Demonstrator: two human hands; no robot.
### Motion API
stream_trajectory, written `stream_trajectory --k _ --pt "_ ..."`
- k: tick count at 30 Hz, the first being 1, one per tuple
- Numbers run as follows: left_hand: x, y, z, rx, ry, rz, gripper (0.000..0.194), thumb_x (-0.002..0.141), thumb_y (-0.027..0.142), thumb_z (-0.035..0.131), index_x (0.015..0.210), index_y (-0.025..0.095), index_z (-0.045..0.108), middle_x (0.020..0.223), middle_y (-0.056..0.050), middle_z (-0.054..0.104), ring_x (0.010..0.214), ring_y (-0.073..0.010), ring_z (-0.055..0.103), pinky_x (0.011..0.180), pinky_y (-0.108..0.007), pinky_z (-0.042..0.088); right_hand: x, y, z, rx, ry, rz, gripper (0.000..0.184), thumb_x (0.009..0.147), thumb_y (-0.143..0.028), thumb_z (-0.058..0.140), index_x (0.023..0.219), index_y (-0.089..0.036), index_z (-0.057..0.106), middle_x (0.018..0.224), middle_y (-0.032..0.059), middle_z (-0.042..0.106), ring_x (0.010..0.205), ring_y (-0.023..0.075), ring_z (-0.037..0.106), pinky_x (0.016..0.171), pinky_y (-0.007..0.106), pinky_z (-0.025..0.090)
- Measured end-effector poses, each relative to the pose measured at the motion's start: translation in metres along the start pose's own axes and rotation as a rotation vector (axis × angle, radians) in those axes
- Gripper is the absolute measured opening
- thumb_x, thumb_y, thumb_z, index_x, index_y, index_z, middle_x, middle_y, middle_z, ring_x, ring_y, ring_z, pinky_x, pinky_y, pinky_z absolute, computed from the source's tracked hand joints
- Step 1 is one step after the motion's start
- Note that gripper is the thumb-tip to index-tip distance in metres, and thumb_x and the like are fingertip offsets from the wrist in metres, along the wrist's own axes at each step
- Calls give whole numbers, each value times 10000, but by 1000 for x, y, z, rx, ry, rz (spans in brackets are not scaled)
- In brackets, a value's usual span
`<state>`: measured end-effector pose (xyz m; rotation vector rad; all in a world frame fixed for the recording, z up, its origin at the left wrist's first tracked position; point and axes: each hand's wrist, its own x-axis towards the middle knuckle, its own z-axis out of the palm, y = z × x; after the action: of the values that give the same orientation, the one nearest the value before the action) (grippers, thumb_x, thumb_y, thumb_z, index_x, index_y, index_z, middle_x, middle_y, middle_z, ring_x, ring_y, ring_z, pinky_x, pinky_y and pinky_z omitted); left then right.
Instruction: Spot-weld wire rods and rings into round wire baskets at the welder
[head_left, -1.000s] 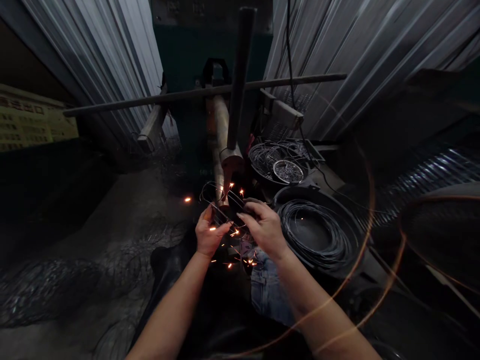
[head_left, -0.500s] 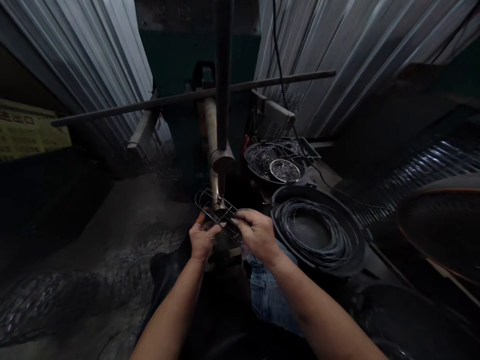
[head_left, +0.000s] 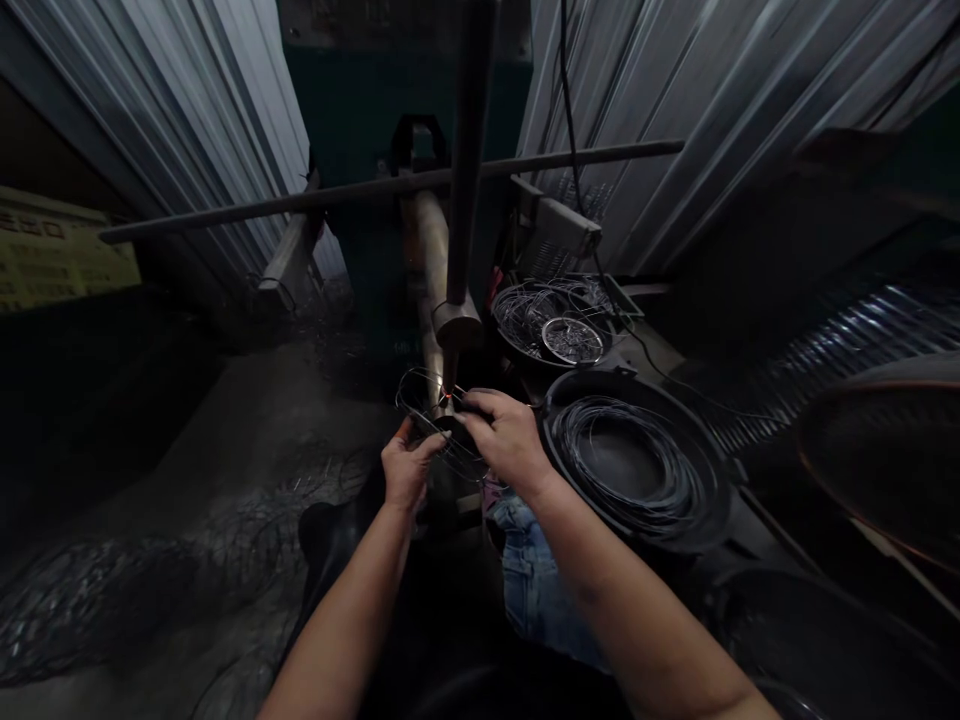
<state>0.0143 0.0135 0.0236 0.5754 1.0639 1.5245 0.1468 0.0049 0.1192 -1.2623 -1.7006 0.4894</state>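
The left hand [head_left: 407, 465] and right hand [head_left: 506, 435] both close firmly on the thin oval metal-wire frame [head_left: 411, 392], holding it level and steady directly beneath the tapered metal spot-welder electrode [head_left: 450, 368], where a tiny orange spark glows.

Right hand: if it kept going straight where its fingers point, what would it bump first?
The right hand would probably meet the bent wire frame first; the welder's electrode tip stands close beyond, though depth is hard to judge.
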Motion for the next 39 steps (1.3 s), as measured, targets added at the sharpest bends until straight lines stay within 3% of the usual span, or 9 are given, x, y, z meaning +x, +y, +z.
stream_trajectory --k 4,8,17,23,32,36,39 --pt "-4 1 -1 -17 12 -28 575 479 190 839 1020 126 652 739 -3 680 605 -105 606 621 -218 479 -41 9 -20 58 82 76 90 736 -220 673 822 -193 673 945 57 688 876 202 637 790 299 504" --pt "-6 2 -6 -40 30 -119 521 478 244 843 945 114 652 701 -14 663 591 -134 618 575 -243 478 -62 14 -27 112 18 101 76 794 -220 610 759 -202 676 852 46 690 799 184 644 750 290 509" --pt "8 6 -12 -92 31 -254 411 487 270 830 828 129 649 704 -20 658 623 -180 646 586 -304 497 -21 2 -10 67 -31 76 163 795 -208 542 663 -197 637 680 20 638 662 164 599 642 264 466" --pt "15 3 -17 -112 45 -223 401 499 241 814 849 141 646 742 -22 675 643 -179 649 632 -332 503 -16 2 -6 -3 -83 11 164 794 -170 524 700 -199 655 754 39 671 709 173 611 681 269 470" --pt "20 5 -6 -111 101 -320 433 451 296 827 782 138 598 660 -10 629 596 -180 634 563 -302 482 8 -2 3 -142 -46 47 153 756 -133 573 643 -198 652 664 19 656 645 169 603 632 263 444" --pt "15 1 0 -117 112 -343 414 466 303 814 778 145 594 667 -1 619 587 -169 623 546 -299 485 5 -1 0 -122 -29 29 150 770 -128 555 693 -198 663 730 31 678 711 177 623 688 272 469" --pt "9 -4 0 -153 72 -375 410 486 296 805 803 154 588 700 -1 623 610 -175 630 569 -325 508 -15 9 -13 -26 -1 32 79 772 -196 601 788 -197 678 886 50 695 820 193 636 750 291 491"
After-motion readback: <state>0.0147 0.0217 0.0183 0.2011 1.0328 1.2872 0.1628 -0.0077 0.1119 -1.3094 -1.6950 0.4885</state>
